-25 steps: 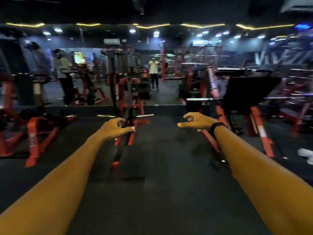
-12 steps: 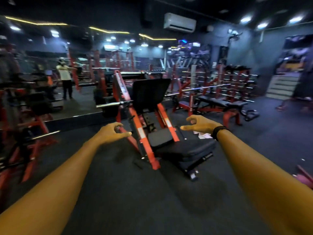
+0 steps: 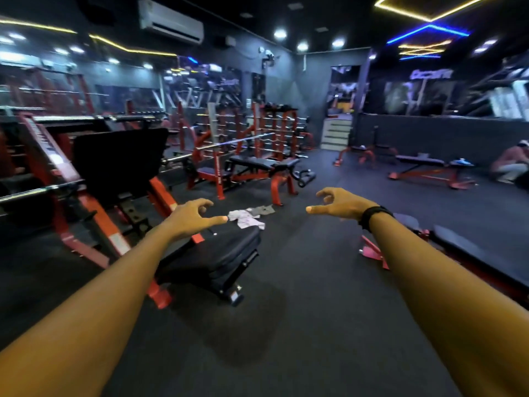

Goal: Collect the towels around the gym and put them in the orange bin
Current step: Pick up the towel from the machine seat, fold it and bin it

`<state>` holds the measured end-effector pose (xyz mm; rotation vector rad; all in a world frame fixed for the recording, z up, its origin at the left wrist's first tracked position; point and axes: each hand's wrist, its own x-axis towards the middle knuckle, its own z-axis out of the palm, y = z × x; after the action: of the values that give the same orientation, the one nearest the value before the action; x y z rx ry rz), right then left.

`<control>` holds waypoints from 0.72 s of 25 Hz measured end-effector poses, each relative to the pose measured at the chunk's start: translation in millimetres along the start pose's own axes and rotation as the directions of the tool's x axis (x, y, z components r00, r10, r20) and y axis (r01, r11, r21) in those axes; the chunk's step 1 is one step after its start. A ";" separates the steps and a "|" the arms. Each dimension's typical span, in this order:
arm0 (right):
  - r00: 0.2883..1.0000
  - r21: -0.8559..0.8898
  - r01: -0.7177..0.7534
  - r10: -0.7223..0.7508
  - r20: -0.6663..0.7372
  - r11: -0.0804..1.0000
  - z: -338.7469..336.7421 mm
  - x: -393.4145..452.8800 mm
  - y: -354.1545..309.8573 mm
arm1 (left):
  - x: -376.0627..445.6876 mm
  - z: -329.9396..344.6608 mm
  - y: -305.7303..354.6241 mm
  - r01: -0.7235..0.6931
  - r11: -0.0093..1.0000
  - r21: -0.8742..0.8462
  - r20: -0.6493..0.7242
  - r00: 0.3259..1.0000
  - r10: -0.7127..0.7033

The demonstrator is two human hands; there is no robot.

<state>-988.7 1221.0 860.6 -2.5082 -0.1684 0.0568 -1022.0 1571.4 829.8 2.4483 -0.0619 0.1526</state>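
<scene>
Head view
Left hand (image 3: 187, 217): raised in front of the body, arm stretched forward; fingers loosely curled, thumb pointing right; holds nothing.
Right hand (image 3: 340, 203): raised level with the left, well apart from it; fingers loosely curled, thumb pointing left; holds nothing.
Wristband (image 3: 372, 216): black, on the right wrist.
Towels (image 3: 246, 219): a pale crumpled towel lying on the floor (image 3: 286, 325), seen between the two hands and beyond them; a grey towel (image 3: 262, 210) lies flat just behind it, touching or nearly so.
Towel position: just past the far end of the seat pad (image 3: 211, 259), near the foot of the bench (image 3: 257, 164).
Seat pad: black, low, tilted, part of the red-framed leg press (image 3: 114, 179) at left; partly hidden by the left arm.
Bench: black padding on a red frame, behind the towels, with a barbell (image 3: 243, 140) resting on the rack above it.
Second bench (image 3: 429, 167): at right rear, red frame; a small blue object lies on it, too blurred to identify.
Near bench (image 3: 472, 253): black pad at the right edge, partly hidden by the right arm.
Person (image 3: 512, 164): crouched at the far right edge, blurred.
Steps (image 3: 336, 133): pale, at the rear wall, leading to a doorway.
Air conditioner (image 3: 171, 21): white, mounted high at upper left.
Orange bin: cannot be made out in this view.
</scene>
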 end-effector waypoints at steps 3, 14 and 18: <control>0.997 -0.005 -0.066 0.066 -0.048 0.998 -18.2 23.2 36.5 | 57.2 30.9 19.5 -0.062 0.998 -0.020 0.065 0.996 0.063; 0.955 0.046 -0.225 0.229 -0.186 0.973 -78.6 180.9 99.0 | 322.2 82.8 66.9 -0.234 0.967 -0.105 0.196 0.948 0.251; 0.937 0.039 -0.280 0.282 -0.208 0.959 -97.2 237.3 124.4 | 396.9 115.5 88.6 -0.268 0.955 -0.125 0.239 0.926 0.291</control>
<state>-732.4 1096.5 865.7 -2.4907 0.2789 -0.0932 -624.9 1427.5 847.3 2.3438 -0.5235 -0.0416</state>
